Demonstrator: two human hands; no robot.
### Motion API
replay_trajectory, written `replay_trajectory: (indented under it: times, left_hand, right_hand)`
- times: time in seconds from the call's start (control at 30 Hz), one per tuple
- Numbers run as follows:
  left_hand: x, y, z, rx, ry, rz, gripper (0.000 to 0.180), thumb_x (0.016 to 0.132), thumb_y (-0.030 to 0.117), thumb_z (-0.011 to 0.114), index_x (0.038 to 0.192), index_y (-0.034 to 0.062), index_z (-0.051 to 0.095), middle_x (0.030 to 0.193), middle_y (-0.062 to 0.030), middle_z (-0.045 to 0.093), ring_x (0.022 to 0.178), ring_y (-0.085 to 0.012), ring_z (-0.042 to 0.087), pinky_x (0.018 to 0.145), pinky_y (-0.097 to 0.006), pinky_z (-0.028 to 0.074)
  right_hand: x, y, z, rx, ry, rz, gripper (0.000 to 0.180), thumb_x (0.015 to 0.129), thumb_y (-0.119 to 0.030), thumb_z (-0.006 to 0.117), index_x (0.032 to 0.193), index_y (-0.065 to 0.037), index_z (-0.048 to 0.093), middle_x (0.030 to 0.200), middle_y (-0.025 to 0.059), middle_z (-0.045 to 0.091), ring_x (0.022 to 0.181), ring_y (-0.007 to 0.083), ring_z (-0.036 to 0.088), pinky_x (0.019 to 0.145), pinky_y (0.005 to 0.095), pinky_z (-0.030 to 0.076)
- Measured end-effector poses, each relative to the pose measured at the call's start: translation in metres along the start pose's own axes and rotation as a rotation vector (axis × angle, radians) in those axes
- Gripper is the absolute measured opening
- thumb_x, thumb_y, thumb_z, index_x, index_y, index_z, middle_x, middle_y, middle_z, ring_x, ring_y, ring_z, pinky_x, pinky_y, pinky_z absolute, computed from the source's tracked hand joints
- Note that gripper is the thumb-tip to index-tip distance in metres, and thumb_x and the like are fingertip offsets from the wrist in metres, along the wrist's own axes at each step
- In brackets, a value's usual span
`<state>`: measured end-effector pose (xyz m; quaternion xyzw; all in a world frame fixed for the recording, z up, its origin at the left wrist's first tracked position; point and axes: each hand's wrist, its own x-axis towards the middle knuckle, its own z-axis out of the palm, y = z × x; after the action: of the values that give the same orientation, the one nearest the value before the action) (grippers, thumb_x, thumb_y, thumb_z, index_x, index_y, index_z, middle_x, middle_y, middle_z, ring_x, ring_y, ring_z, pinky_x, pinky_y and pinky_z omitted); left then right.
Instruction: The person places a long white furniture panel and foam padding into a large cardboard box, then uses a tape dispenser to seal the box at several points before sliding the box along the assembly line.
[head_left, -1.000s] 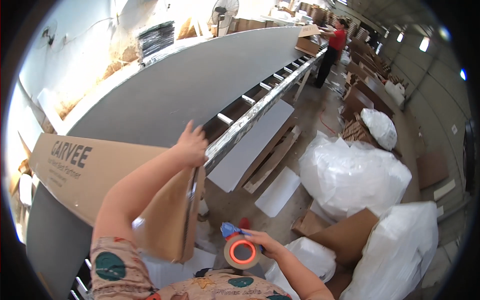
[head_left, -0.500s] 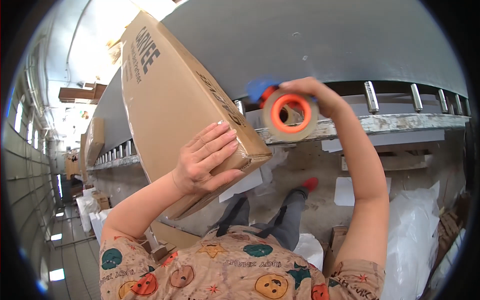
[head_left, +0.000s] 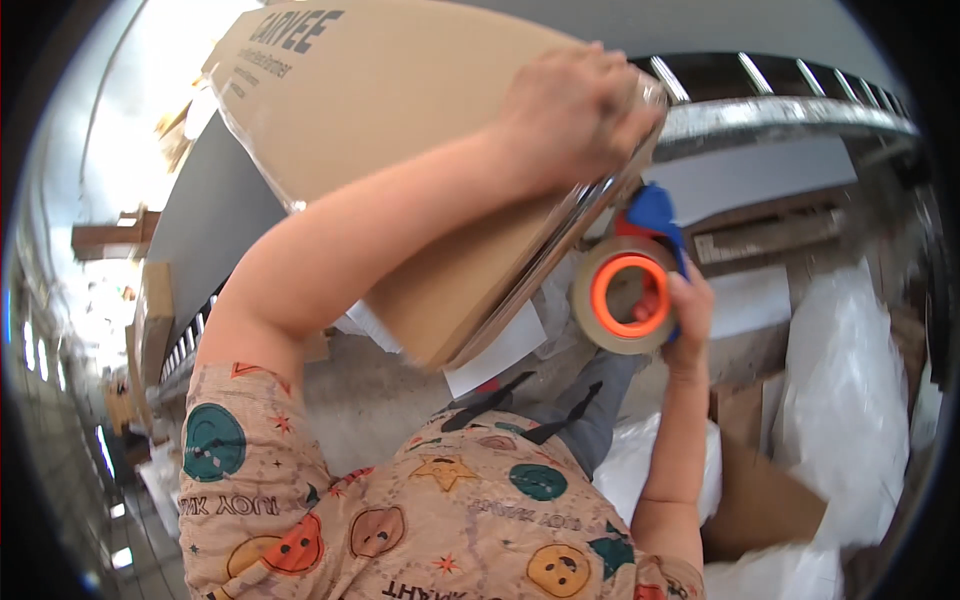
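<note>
A large flat brown cardboard box (head_left: 400, 100) lies tilted, partly on the grey bench, its near end sticking out over the edge towards me. My left hand (head_left: 580, 115), slightly blurred, has its fingers curled over the box's right-hand corner; shiny clear tape shows around that spot. Below the corner, my right hand (head_left: 690, 305) grips a blue and red tape dispenser (head_left: 655, 215) with a wide roll of tape on an orange hub. The dispenser's head is close to the narrow side of the box. Whether tape runs between them cannot be made out.
Metal rollers (head_left: 755, 72) line the grey bench (head_left: 215, 200) along its worn front rail. White plastic-wrapped bundles (head_left: 840, 400) and an open brown carton (head_left: 760, 490) stand at my right. White sheets (head_left: 500, 350) lie on the floor. Another carton (head_left: 155, 315) is at the left.
My left hand has gone from lying flat on the box to curling over its corner, farther right. My right hand brought the dispenser down and nearer to me. The box has turned and shifted.
</note>
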<state>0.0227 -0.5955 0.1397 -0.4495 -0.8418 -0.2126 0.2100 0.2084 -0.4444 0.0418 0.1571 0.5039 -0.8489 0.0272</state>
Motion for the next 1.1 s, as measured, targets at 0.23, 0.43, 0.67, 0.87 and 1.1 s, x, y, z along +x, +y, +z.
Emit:
replay_trajectory:
  times: [0.23, 0.43, 0.67, 0.87, 1.1]
  left_hand:
    - [-0.022, 0.021, -0.027, 0.138, -0.264, 0.102, 0.048, 0.089, 0.047, 0.048, 0.111, 0.0063, 0.061, 0.121, -0.0185, 0.057, 0.114, -0.0316, 0.053, 0.101, -0.046, 0.036]
    - [-0.179, 0.085, -0.113, 0.524, -0.976, 0.84, 0.046, 0.08, 0.027, 0.055, 0.12, 0.0049, 0.058, 0.126, -0.0132, 0.053, 0.121, -0.0301, 0.045, 0.111, -0.053, 0.025]
    - [-0.24, -0.021, -0.111, 0.941, -0.815, 1.358, 0.048, 0.085, 0.033, 0.055, 0.128, 0.0104, 0.053, 0.129, -0.0104, 0.052, 0.123, -0.0274, 0.043, 0.1, -0.044, 0.033]
    - [-0.092, 0.086, -0.121, -0.605, -1.003, 0.589, 0.032, 0.084, 0.03, 0.063, 0.107, 0.0087, 0.061, 0.088, -0.0124, 0.065, 0.077, -0.0318, 0.064, 0.063, -0.042, 0.051]
    - [0.098, -0.03, 0.018, -0.042, -1.693, -0.383, 0.084, 0.085, 0.076, 0.028, 0.133, 0.0126, 0.052, 0.142, -0.0111, 0.043, 0.13, -0.0281, 0.038, 0.109, -0.041, 0.027]
  right_hand:
    - [-0.178, 0.155, 0.158, -0.255, -0.064, -0.177, 0.06, 0.082, -0.02, 0.07, 0.133, 0.003, 0.048, 0.118, 0.0148, 0.06, 0.103, 0.0179, 0.059, 0.093, 0.0298, 0.043]
    - [-0.087, 0.182, 0.171, 0.177, -0.127, 0.2, 0.054, 0.082, -0.028, 0.069, 0.126, -0.001, 0.053, 0.119, 0.007, 0.059, 0.103, 0.0149, 0.055, 0.085, 0.033, 0.044]
    - [-0.112, 0.18, 0.147, -0.18, -0.268, 0.193, 0.058, 0.081, -0.032, 0.07, 0.126, 0.0, 0.056, 0.114, 0.0074, 0.063, 0.102, 0.0139, 0.056, 0.091, 0.0277, 0.043]
    - [-0.154, 0.138, 0.012, -0.004, -0.041, 0.448, 0.056, 0.08, -0.026, 0.071, 0.124, 0.003, 0.056, 0.112, 0.0104, 0.063, 0.102, 0.0148, 0.058, 0.091, 0.0261, 0.043]
    - [-0.106, 0.073, -0.055, 0.017, 0.088, 0.399, 0.054, 0.079, -0.02, 0.068, 0.126, 0.004, 0.054, 0.112, 0.011, 0.063, 0.099, 0.0153, 0.059, 0.089, 0.0266, 0.045]
